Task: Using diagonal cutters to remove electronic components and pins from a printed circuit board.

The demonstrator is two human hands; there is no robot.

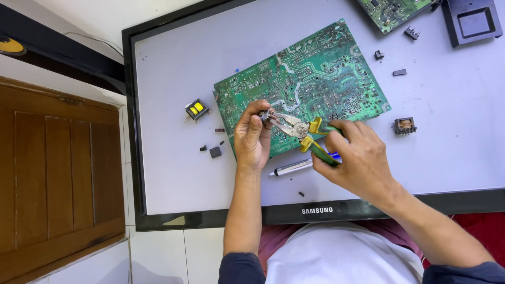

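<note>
Small metal part (264, 114) pinched at the near edge of the green circuit board (302, 84), caught between the left hand's (252, 138) fingers (261, 108) and the plier tips. Pliers (297, 131) gripped in the right hand (357, 158), fingers wrapped tight round the green handles, long axis running from lower right up-left toward the part, so left hand nearer. Board lying solder side up on a flat-screen panel (173, 173) serving as worktop. Just nearer than the board, a silver pen-like tool (292, 168). Left of the board, a yellow-taped transformer (195, 109); right of it, another transformer (404, 126); beyond it, a second board (392, 10).
</note>
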